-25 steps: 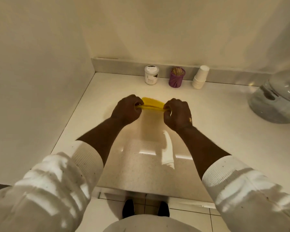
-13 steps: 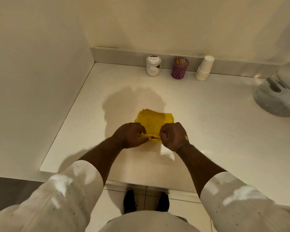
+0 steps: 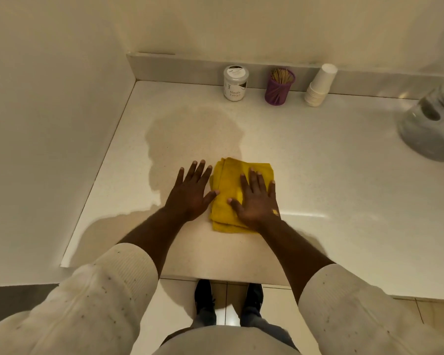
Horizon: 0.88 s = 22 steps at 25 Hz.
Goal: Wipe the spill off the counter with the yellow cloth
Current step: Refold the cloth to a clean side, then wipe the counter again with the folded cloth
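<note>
Folded yellow cloth (image 3: 231, 190) on counter (image 3: 318, 175), right hand (image 3: 255, 201) flat atop it; left hand (image 3: 190, 193) flat beside, neither grip closed

Your right hand (image 3: 256, 198) covers the near right part of the yellow cloth (image 3: 226, 185), so you cannot see that corner or the tabletop (image 3: 318, 175) under it. At the far right, the clear rounded vessel (image 3: 431, 129) is cut off by the edge. The small print above "Masala Extract" on the white jar (image 3: 235, 83) is too small to read. Your torso hides your shoes (image 3: 204, 295) in part.
</note>
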Tool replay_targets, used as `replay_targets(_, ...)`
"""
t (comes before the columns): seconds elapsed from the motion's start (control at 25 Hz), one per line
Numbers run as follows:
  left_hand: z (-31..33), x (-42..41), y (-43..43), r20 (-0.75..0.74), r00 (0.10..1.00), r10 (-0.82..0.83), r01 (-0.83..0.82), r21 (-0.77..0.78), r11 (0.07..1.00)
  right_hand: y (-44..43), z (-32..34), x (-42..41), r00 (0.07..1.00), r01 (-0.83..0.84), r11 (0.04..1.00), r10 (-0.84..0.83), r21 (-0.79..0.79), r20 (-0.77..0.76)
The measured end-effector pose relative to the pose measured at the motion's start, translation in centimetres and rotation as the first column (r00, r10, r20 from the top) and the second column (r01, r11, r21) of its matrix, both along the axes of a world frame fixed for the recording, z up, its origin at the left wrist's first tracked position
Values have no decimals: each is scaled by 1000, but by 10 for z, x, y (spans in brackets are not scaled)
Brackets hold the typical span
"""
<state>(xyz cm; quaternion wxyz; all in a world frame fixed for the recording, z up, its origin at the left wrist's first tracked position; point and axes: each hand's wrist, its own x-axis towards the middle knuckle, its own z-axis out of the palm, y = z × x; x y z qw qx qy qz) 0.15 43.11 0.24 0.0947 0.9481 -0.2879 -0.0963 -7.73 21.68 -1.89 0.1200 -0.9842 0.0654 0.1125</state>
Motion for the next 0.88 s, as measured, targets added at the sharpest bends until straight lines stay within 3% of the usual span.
replay_targets(0.24,-14,22,42,18,997,79,-79,44,996,12,-19,10,994,63,998,-64,11,94)
replay_targets(0.52,-30,27,83,-29,994,103,-103,-9,995,83,-19,38,994,-43,999,43,-4,99)
replay_targets(0.68,-37,20,80,36,993,116,-114,-60,992,112,-20,17,984,-72,997,72,-2,166)
replay_targets(0.88,-37,12,46,23,999,43,-41,-67,997,77,-23,-14,992,13,1000,-11,-16,128)
